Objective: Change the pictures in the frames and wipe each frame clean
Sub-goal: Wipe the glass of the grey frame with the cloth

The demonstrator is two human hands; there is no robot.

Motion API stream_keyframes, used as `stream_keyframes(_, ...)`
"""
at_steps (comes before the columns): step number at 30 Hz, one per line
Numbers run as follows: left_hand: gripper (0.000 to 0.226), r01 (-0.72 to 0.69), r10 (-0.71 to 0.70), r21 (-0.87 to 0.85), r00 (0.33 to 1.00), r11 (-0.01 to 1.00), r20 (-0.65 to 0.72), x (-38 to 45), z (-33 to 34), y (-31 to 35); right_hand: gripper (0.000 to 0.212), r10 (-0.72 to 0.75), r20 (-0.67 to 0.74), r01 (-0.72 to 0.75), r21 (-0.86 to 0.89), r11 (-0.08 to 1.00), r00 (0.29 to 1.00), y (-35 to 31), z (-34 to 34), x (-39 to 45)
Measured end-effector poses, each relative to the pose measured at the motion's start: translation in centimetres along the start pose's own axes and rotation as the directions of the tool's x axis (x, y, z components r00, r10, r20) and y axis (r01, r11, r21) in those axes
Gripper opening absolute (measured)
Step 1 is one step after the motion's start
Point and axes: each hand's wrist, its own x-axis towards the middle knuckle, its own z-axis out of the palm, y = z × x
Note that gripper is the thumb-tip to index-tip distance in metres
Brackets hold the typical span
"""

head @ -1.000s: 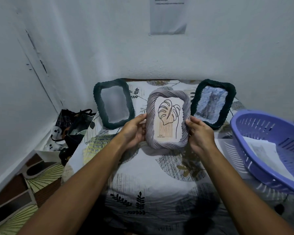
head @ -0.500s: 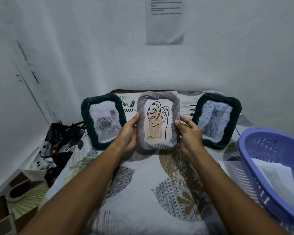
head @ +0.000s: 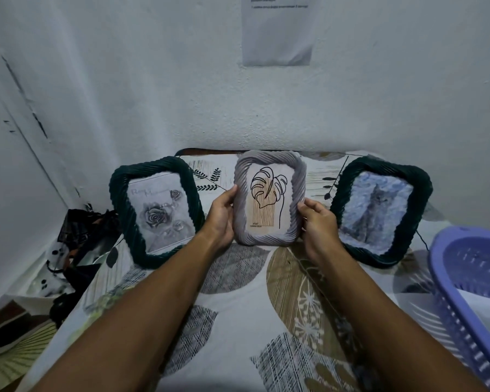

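Note:
A grey twisted-rim frame [head: 270, 162] with a leaf line drawing stands upright near the back wall, in the middle of the table. My left hand [head: 220, 219] grips its left edge and my right hand [head: 318, 223] grips its right edge. To its left stands a dark green frame [head: 119, 193] holding a grey rose picture. On the right stands another dark green frame [head: 420, 193] holding a picture of a cat.
The table wears a leaf-patterned cloth [head: 238, 306]. A purple plastic basket [head: 447, 267] with paper inside sits at the right edge. A dark bag [head: 79, 230] lies left of the table, beside the wall. A printed sheet [head: 277, 32] is stuck on the wall.
Both hands have carried the grey frame away from me toward the back wall, between the two green frames. The view has tilted, so the left frame's rose picture now shows clearly.

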Motion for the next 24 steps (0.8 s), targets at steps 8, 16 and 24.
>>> stream_keyframes(8,0.033,-0.026,0.026,0.026,1.000,0.999,-0.004,0.8,0.1,0.4,0.014,-0.077,-0.006,0.077,-0.004,0.997,0.997,0.8,0.2,1.1)
stream_keyframes(16,0.036,0.001,0.004,0.066,0.997,0.998,-0.080,0.6,-0.1,0.2,0.021,-0.048,-0.007,0.048,-0.001,0.999,0.999,1.0,0.0,0.8)
stream_keyframes(24,0.036,0.014,-0.006,0.138,0.998,0.990,-0.055,-0.2,0.5,0.6,0.022,-0.038,-0.021,0.037,-0.038,0.999,0.999,0.8,0.1,0.6)
